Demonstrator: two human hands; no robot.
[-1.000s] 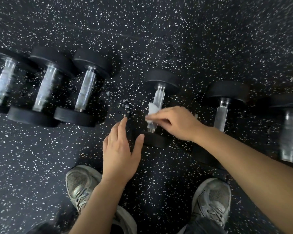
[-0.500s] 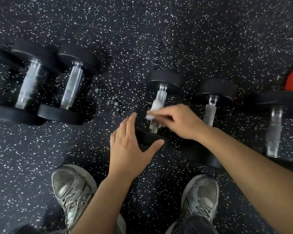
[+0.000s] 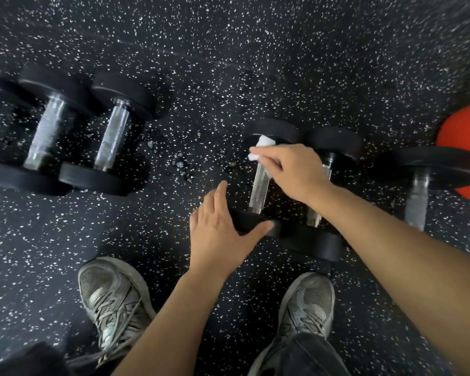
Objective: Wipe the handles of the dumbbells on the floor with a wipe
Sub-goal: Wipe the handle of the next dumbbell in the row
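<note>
White wipe (image 3: 263, 143) pinched in right hand (image 3: 296, 172) fingers (image 3: 258, 152) atop dumbbell handle (image 3: 259, 188); left hand (image 3: 223, 234) fingers spread, relaxed.

There is a single view, from a camera worn on the person's head, looking steeply down and slightly forward at the speckled floor (image 3: 228, 63). It is wide-angle: straight edges bow toward the frame's borders, and the far corners smear. The person's own shoes (image 3: 114, 302) sit at the bottom edge, so the lens hangs almost directly above the feet. Both forearms enter from the bottom and reach up into the middle, where the left hand (image 3: 220, 234) and right hand (image 3: 293, 169) lie close to the lens (they fill much of the centre). The row of dumbbells (image 3: 111, 137) runs across mid-frame, left to right. No second view shares the scene.
</note>
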